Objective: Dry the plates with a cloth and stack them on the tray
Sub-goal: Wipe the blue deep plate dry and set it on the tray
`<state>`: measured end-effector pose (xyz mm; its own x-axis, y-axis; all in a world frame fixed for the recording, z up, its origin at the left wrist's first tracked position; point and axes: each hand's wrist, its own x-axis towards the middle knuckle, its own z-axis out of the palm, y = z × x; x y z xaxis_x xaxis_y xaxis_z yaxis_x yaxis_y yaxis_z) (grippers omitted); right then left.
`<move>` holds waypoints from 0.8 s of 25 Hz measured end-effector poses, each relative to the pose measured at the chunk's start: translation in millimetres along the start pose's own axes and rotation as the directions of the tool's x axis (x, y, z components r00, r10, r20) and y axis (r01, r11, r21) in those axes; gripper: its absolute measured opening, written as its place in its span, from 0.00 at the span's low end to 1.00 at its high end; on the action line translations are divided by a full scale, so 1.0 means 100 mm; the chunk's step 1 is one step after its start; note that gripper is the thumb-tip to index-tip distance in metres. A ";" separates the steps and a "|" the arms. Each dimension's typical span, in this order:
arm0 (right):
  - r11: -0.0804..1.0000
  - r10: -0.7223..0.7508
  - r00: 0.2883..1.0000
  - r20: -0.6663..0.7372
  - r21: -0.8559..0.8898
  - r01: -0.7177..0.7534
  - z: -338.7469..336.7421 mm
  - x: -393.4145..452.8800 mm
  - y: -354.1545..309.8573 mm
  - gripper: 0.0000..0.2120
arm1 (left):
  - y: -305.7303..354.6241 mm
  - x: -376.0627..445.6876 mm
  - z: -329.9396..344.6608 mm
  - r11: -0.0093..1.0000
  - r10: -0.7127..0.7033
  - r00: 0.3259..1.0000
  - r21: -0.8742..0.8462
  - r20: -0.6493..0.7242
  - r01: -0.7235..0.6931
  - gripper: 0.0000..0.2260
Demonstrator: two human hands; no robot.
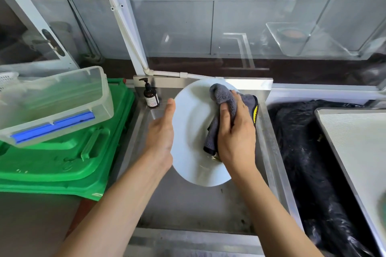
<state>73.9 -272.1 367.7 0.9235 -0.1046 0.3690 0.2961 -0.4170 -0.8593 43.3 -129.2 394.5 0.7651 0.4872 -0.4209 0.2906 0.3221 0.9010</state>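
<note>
A person's left hand (161,129) grips the left rim of a white plate (192,131) held tilted over a steel sink (188,204); the right hand (236,131), fingers curled around a grey cloth (223,98), presses it to the plate's face; a soap bottle (150,96) stands just beyond the left hand's thumb.

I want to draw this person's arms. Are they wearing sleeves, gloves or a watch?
No. Both forearms are bare from the bottom edge of the picture to the wrists, with no sleeves showing. The left hand and the right hand wear no gloves, and no watch, bracelet or ring can be seen. Fingernails look short and plain. There are no marks or bandages visible.
</note>
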 end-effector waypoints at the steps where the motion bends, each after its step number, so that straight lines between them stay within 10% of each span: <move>1: 0.999 0.041 0.999 -0.018 0.017 -0.041 -0.01 -0.03 0.07 0.15 | -0.03 -0.01 0.00 1.000 0.000 1.000 0.004 0.002 0.000 0.22; 16: 0.919 0.352 0.934 0.055 0.172 -0.356 -0.01 -1.03 0.66 0.12 | -0.02 0.20 -0.01 0.993 0.106 0.993 -0.052 -0.056 -0.109 0.24; 20: 0.915 0.400 0.908 -0.122 0.111 -0.388 -0.43 -1.10 1.07 0.11 | -0.25 0.21 0.05 0.998 0.042 0.998 -0.053 -0.044 -0.044 0.19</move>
<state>-6.0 -344.3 250.4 0.9275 -0.3722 0.0348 -0.0605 -0.2412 -0.9686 55.1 -131.3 364.1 0.7509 0.5351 -0.3870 0.2254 0.3432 0.9118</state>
